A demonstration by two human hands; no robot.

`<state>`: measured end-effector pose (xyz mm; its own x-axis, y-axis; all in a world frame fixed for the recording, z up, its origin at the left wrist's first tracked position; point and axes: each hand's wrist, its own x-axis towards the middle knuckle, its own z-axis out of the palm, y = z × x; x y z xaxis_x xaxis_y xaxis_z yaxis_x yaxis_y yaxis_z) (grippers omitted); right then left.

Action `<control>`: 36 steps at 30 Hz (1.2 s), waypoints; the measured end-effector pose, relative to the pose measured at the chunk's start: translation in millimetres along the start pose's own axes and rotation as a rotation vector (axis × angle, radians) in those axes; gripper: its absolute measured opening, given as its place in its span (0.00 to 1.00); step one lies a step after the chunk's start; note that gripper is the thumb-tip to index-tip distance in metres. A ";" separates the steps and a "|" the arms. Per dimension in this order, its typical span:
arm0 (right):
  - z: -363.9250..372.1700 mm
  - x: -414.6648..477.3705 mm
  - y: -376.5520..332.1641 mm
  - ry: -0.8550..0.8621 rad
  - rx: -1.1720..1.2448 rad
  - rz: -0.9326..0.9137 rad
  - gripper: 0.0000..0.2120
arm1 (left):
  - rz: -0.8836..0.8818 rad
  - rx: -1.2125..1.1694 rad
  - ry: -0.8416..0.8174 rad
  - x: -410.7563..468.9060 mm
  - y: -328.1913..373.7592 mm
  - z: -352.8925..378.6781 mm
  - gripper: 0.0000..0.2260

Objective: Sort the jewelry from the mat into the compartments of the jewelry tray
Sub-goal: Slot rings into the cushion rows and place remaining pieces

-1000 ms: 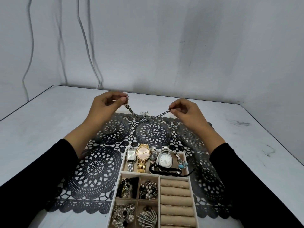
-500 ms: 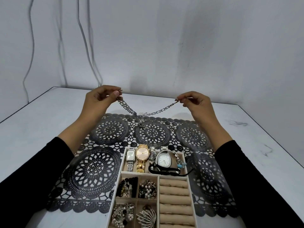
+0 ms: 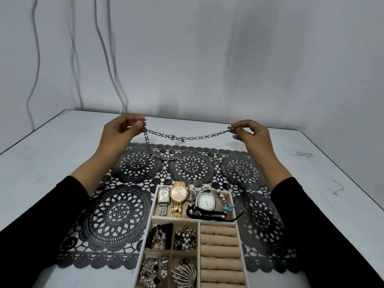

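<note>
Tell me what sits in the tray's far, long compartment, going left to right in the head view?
Silver rectangular watch → gold round watch → small dark-faced watch → big white-faced silver watch → bracelet with a blue charm.

A black openwork pattern of round lace medallions with a scalloped border is shown by the mat (image 3: 118,215). The table (image 3: 52,154) is coloured pale grey-white and marked with faint dark scuffs. The wall (image 3: 207,59) is seen in dull grey-white with darker smudges, and the cables (image 3: 108,59) in pale grey. Both sleeves (image 3: 52,215) are black. The chain (image 3: 199,138) is formed of silver rectangular links. The tray (image 3: 148,229) is rimmed in cream and lined in tan, with beige ring rolls (image 3: 220,240). A gold watch (image 3: 178,194) with a pinkish dial, a silver watch (image 3: 163,195), a white-dialled watch (image 3: 206,201), a turquoise bead (image 3: 226,208) and a black cord (image 3: 207,216) are also seen.
</note>
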<state>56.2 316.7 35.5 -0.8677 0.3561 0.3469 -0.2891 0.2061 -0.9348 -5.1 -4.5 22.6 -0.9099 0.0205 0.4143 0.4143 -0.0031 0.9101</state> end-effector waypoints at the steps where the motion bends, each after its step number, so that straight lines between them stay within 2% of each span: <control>1: 0.0 0.0 0.5 -0.004 0.005 0.005 0.10 | -0.006 0.011 -0.007 -0.1 -1.1 -0.7 0.08; 13: 7.9 -2.0 1.0 -0.037 -0.011 0.028 0.10 | -0.071 0.142 -0.043 -0.9 -15.4 -12.9 0.07; 20: 40.7 -9.0 -5.6 -0.202 0.065 0.079 0.06 | -0.049 0.284 -0.019 0.5 -18.8 -23.7 0.08; 26: 84.6 -17.9 -16.0 -0.385 0.139 0.084 0.07 | -0.060 0.385 -0.034 -2.8 -23.4 -35.0 0.03; 36: 99.9 -14.7 3.3 -0.435 -0.391 -0.026 0.04 | -0.078 0.484 -0.003 -8.1 -27.3 -54.9 0.02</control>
<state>27.6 221.1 19.7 -0.9725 -0.0435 0.2290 -0.2135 0.5601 -0.8005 -10.1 -59.5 -5.3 -0.9388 0.0050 0.3444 0.3072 0.4640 0.8308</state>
